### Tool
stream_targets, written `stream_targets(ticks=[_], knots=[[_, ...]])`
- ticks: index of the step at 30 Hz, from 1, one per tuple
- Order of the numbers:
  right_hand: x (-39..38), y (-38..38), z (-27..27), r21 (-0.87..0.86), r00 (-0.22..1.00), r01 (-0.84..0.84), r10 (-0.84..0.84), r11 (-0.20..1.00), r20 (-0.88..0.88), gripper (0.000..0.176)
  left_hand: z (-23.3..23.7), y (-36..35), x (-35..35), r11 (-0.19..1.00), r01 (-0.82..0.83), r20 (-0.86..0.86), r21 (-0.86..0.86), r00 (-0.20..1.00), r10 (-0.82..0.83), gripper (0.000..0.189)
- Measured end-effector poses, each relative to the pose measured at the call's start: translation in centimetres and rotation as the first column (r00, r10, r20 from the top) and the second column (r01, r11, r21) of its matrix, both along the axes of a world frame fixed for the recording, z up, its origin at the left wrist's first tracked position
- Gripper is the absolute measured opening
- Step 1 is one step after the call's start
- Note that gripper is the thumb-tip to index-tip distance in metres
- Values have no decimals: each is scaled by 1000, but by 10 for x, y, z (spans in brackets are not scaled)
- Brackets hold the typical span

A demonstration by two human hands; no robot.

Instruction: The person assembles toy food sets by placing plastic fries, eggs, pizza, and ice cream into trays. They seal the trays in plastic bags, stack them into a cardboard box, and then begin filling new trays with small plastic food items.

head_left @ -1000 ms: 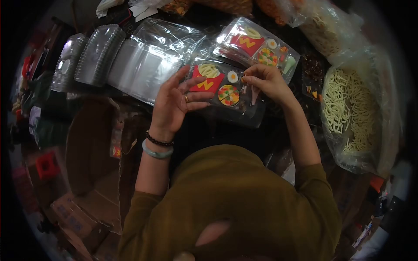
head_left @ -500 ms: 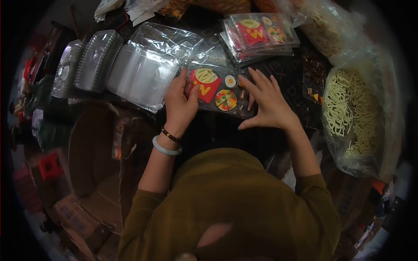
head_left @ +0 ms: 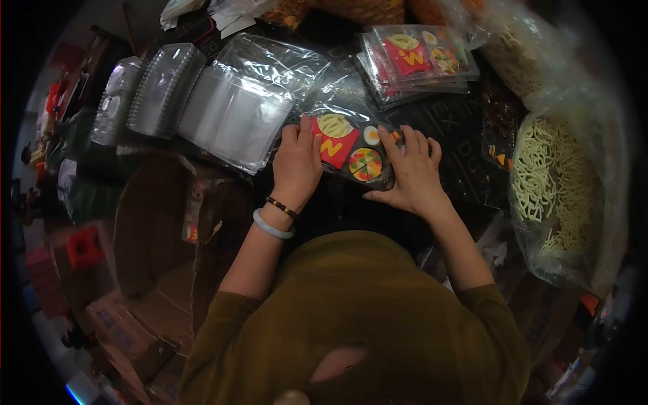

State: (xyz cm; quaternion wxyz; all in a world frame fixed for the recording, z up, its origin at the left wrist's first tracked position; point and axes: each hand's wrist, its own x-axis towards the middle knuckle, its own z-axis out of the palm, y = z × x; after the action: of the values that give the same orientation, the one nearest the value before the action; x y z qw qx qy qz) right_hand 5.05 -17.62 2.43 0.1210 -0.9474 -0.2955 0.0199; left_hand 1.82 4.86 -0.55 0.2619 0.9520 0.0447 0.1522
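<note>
black, letter-printed desk, viewed remotely. i record one clear, flat plastic pack at the near edge, showing a red fries carton and round multicoloured pizza. hands apart: left hand curled at the pack's left end, grip i cannot tell; right hand spread over its right end.

Small hand-packing workshop, as I judge it from my remote head view. Nested clear trays stand beside a pile of flat clear sleeves; stacked filled packs lie farther back on the dark work surface, repeating the bright food-shaped pieces of the front pack. At right I see a large clear bag of loose pale strands in bulk. Cardboard cartons crowd the lower left.
</note>
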Motion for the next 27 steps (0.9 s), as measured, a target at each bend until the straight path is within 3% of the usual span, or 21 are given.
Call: stream_targets(ticks=[3,6,7,9,12,13,16,18,20,23,26,27], knots=[[8,25,-9,28,989,-96,93,995,112,108,-5,-2,3,999,-33,-4,34,999,33,38],[17,43,-13,113,970,-212,196,971,142,96,5,0,2,999,-31,-50,16,998,32,37],[19,43,-14,129,965,-236,217,963,148,93,8,6,2,999,-1,8,47,1000,0,35],[18,36,-14,168,971,-217,196,962,135,88,14,18,9,992,67,121,109,989,-80,32],[15,16,-3,158,982,-143,121,977,143,84,25,24,33,997,65,171,-30,984,-59,27],[14,6,2,129,984,-107,87,986,152,84,25,21,44,995,92,230,24,968,-95,28],[8,-22,13,69,992,-8,0,998,122,85,23,-1,76,959,179,-29,218,984,-177,29],[5,-34,10,44,993,19,-24,999,113,87,6,-17,100,931,175,-267,321,960,-89,37],[1,-42,5,48,996,43,-47,998,78,89,-4,-25,109,875,201,-289,441,955,-73,47],[-3,-46,6,42,997,73,-74,996,38,92,-2,-28,96,686,263,-262,679,959,-108,62],[-2,-50,1,53,998,36,-39,998,51,90,2,-14,95,619,421,-359,663,905,-229,64],[-2,-51,-2,49,996,39,-43,998,75,90,-4,-6,98,546,454,-353,704,891,-285,55]])
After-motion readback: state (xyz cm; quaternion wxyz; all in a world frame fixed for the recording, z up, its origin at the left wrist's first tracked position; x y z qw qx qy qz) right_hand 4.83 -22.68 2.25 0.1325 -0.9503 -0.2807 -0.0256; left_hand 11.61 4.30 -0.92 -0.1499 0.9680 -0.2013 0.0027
